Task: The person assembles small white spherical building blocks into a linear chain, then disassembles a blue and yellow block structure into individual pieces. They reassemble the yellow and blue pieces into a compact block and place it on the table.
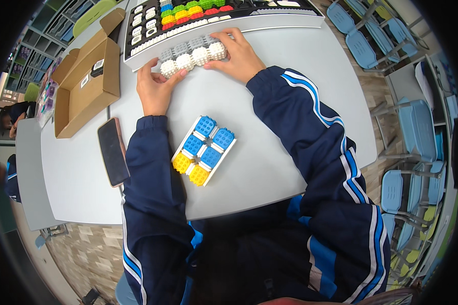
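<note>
Both my hands grip the ends of a row of white and grey studded building blocks (pixel 185 61), just in front of the parts box. My left hand (pixel 155 90) closes on its left end, thumb at the near side. My right hand (pixel 239 57) closes on the right end, with the thumb below and fingers behind. The white blocks face me and the grey ones lie behind them. Between my forearms lies a separate assembly of blue and yellow blocks (pixel 209 156), joined by white pieces with white strips along its long sides.
A white box of sorted coloured blocks (pixel 239 23) spans the far edge of the table. To the left are an open cardboard box (pixel 110 76) and a phone (pixel 113 152) beside my left sleeve. Light blue chairs (pixel 417 129) stand beyond the table's right edge.
</note>
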`<state>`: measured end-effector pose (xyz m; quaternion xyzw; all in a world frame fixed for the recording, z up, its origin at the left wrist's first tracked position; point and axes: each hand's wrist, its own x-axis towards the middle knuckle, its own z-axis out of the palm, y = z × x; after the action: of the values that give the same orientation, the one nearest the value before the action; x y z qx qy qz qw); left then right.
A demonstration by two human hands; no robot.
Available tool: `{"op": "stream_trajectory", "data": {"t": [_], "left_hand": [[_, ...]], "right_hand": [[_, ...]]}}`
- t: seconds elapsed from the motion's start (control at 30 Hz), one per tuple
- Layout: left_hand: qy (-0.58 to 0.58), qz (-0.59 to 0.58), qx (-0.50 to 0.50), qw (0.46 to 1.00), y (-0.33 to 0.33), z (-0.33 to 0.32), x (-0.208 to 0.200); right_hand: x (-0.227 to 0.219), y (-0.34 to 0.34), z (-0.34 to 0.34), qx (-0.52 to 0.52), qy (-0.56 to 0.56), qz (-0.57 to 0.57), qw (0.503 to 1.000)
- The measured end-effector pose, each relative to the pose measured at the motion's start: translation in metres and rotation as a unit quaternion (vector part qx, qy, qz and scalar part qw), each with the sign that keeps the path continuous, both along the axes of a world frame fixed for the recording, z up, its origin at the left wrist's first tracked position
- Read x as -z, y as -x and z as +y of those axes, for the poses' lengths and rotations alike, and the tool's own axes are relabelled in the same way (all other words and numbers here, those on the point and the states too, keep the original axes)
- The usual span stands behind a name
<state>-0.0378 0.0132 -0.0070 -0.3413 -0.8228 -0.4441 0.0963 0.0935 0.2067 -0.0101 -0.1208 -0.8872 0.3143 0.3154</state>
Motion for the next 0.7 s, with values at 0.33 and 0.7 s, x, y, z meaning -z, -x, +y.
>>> {"op": "stream_trajectory", "data": {"t": [0.33, 0.7], "left_hand": [[0.002, -0.016, 0.005, 1.000, 0.010, 0.007, 0.003], [0.000, -0.027, 0.001, 1.000, 0.008, 0.006, -0.001]], "right_hand": [[0.013, 0.011, 0.009, 0.007, -0.085, 0.066, 0.994], [0.010, 0.009, 0.008, 0.003, -0.050, 0.026, 0.998]]}}
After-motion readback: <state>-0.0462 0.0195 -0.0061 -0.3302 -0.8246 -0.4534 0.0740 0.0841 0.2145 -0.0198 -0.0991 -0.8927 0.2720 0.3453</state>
